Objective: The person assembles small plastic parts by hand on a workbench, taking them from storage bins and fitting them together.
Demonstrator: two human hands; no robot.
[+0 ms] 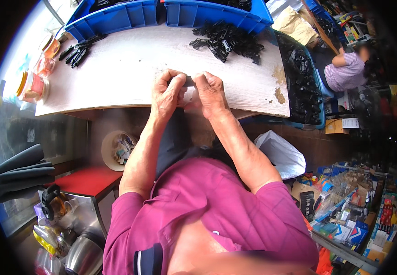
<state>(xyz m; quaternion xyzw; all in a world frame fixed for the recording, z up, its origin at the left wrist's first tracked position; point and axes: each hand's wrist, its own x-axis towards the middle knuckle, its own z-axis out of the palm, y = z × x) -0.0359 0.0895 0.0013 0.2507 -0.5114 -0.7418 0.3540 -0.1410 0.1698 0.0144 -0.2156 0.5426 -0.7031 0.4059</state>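
Observation:
Over the near edge of the pale table, both hands pinch one small black part. My left hand closes on its left end, thumb against bent fingers. My right hand grips the right end the same way. Fingers cover most of the part, so its exact kind cannot be made out. Beyond my right hand lies a heap of black plastic pieces on the table. A smaller bundle of slim black pieces rests at the far left.
Two blue bins with black pieces line the table's back. A large tub of black parts stands at its right. Jars are at the left edge. Below are a waste bucket and a white sack. Another person sits far right.

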